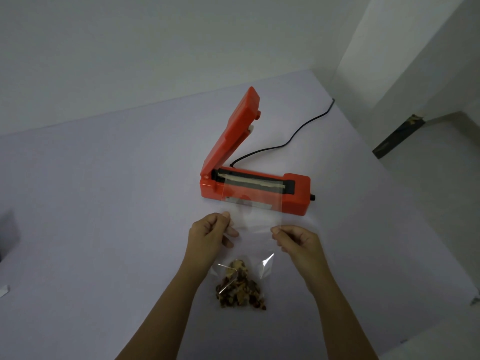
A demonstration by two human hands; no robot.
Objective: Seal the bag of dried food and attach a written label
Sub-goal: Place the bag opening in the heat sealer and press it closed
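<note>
A clear plastic bag [253, 222] lies on the pale table, its open top resting across the sealing strip of an orange heat sealer [296, 190]. The sealer's lid [233, 131] stands raised. Brown dried food [240, 288] is bunched at the bag's near end, between my forearms. My left hand [210, 235] pinches the bag's left edge. On the other side, my right hand [298, 241] pinches the right edge. Both hands sit just in front of the sealer.
The sealer's black cord [293, 136] runs back right across the table [104, 203] and off its far edge. A small white object [4, 291] lies at the left edge of view. A dark box [397, 137] rests on the floor at the right.
</note>
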